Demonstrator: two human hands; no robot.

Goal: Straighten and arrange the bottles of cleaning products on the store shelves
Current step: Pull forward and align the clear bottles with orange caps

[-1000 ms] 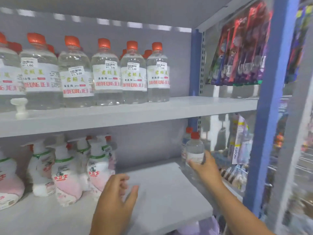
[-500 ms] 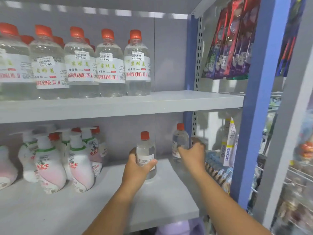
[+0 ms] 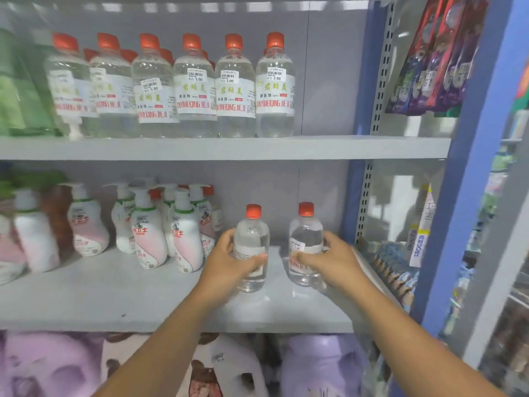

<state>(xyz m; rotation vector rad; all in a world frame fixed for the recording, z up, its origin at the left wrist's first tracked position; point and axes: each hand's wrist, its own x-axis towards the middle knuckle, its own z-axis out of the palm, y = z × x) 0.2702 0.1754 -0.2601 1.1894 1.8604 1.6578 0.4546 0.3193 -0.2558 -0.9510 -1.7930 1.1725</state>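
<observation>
Two small clear bottles with orange caps stand upright on the middle grey shelf [image 3: 114,299], a little apart. My left hand [image 3: 229,265] grips the left bottle [image 3: 252,239] around its lower half. My right hand [image 3: 329,262] grips the right bottle [image 3: 305,239] from its right side, thumb across the label. To their left stands a group of white-and-pink pump bottles [image 3: 148,233]. On the upper shelf [image 3: 343,147] a row of larger clear bottles with orange caps [image 3: 234,90] faces forward.
A blue upright post [image 3: 469,167] bounds the shelves on the right, with hanging packets [image 3: 438,58] beyond it. Purple jugs [image 3: 320,365] sit below the middle shelf. Green bottles [image 3: 17,96] are blurred at the upper left. Bare shelf lies in front of the pump bottles.
My right hand has brought the second small bottle forward and left, away from the back corner. Both bottles now stand side by side, and the view has shifted left.
</observation>
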